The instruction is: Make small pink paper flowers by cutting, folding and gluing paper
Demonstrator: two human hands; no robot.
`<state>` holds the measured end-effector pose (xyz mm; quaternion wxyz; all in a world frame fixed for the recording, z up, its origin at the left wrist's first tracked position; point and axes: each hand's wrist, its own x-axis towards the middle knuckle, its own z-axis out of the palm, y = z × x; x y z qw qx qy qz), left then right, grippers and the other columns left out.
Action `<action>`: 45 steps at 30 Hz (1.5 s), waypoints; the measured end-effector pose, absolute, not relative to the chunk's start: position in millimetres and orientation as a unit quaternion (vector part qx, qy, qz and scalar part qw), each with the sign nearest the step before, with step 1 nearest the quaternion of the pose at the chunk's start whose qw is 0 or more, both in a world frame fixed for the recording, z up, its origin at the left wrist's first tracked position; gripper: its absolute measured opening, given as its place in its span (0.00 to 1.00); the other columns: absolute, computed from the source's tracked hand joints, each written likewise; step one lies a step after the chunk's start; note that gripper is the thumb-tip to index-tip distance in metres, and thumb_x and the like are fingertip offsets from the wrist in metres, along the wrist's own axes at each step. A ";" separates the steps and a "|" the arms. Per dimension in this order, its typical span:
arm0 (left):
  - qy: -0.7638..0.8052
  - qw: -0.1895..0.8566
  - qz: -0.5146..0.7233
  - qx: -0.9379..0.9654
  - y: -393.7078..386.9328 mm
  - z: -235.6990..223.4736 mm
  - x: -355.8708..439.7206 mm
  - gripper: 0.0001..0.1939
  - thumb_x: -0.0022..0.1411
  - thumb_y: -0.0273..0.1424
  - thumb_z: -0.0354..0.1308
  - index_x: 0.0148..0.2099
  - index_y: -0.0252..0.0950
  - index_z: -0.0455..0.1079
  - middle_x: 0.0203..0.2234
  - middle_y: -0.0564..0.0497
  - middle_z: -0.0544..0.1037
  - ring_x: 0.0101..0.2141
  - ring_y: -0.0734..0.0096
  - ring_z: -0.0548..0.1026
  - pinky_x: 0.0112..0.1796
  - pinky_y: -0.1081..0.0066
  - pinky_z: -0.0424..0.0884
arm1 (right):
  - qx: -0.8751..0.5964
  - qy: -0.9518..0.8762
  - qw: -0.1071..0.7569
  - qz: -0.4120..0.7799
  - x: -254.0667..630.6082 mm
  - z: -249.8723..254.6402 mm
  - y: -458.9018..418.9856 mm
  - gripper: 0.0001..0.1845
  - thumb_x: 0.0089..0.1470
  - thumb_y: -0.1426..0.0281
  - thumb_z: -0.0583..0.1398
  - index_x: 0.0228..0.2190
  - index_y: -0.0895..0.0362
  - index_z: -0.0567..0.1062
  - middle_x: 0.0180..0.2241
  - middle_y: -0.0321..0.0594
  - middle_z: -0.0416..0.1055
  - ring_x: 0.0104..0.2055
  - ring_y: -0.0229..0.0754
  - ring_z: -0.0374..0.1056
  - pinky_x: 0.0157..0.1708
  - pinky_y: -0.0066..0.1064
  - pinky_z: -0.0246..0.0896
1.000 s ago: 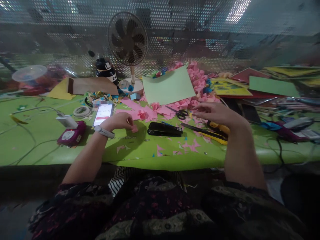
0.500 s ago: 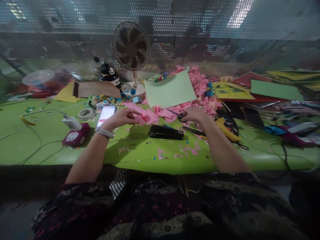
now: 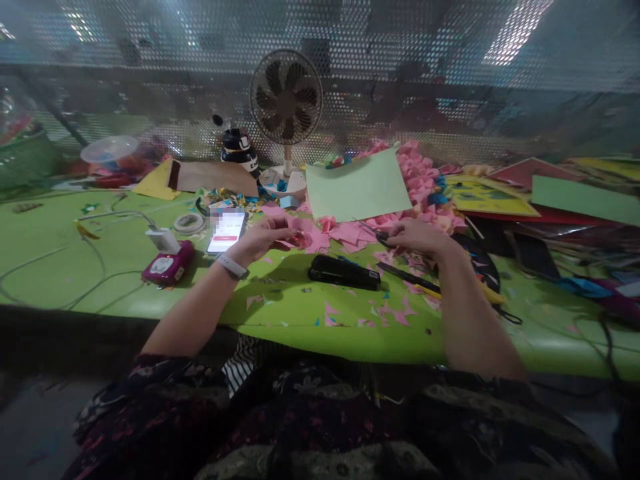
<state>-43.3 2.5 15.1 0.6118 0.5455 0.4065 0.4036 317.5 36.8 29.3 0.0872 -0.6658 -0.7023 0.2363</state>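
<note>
My left hand (image 3: 267, 237), with a white wristband, pinches a folded pink paper piece (image 3: 300, 238) just above the green table (image 3: 100, 287). My right hand (image 3: 417, 238) is closed on the handles of black scissors (image 3: 379, 233), whose blades point left over the loose pink paper squares (image 3: 350, 232). A black stapler (image 3: 344, 273) lies on the table between and in front of both hands. Behind the hands stands a pale green paper sheet (image 3: 357, 185) against a heap of pink folded paper flowers (image 3: 420, 177).
A lit phone (image 3: 227, 231) lies left of my left hand, beside a magenta device (image 3: 167, 263) with a white charger and a tape roll (image 3: 189, 223). A small fan (image 3: 287, 107) and black bottle (image 3: 239, 151) stand behind. A yellow cutter (image 3: 487, 293) and coloured sheets lie at right.
My right hand moved left from the yellow cutter and took hold of the scissors. My left hand lifted from the table with the pink piece. The view shifted left.
</note>
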 end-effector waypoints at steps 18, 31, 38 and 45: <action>0.353 0.606 0.318 0.638 -20.5 17.1 -18.6 0.17 0.54 0.43 0.68 0.35 0.33 0.76 0.29 0.45 0.81 0.28 0.71 0.79 0.28 0.74 0.75 | -0.394 -0.676 0.425 0.455 212.6 35.1 -28.0 0.27 0.40 0.62 0.70 0.39 0.53 0.65 0.41 0.39 0.69 0.36 0.37 0.69 0.38 0.34 0.69; 0.382 0.597 0.413 0.571 -25.2 3.9 -1.1 0.20 0.48 0.44 0.72 0.34 0.33 0.76 0.27 0.48 0.80 0.28 0.70 0.79 0.28 0.73 0.75 | -0.402 -0.667 0.451 0.437 198.5 23.9 -30.1 0.26 0.43 0.61 0.69 0.40 0.55 0.65 0.42 0.41 0.70 0.36 0.37 0.69 0.40 0.34 0.69; 0.389 0.612 0.473 0.500 -22.3 3.6 -3.9 0.20 0.47 0.42 0.73 0.34 0.32 0.74 0.28 0.48 0.81 0.28 0.72 0.79 0.30 0.73 0.75 | -0.436 -0.676 0.394 0.445 208.5 30.8 -27.3 0.21 0.43 0.60 0.70 0.35 0.55 0.70 0.34 0.37 0.73 0.33 0.39 0.71 0.36 0.35 0.72; 0.378 0.587 0.536 0.475 -24.0 13.6 -7.7 0.22 0.46 0.43 0.73 0.35 0.32 0.73 0.31 0.46 0.82 0.30 0.69 0.81 0.29 0.74 0.74 | -0.461 -0.683 0.280 0.492 220.1 44.3 -30.2 0.18 0.43 0.58 0.71 0.29 0.56 0.73 0.26 0.34 0.71 0.24 0.35 0.66 0.21 0.30 0.69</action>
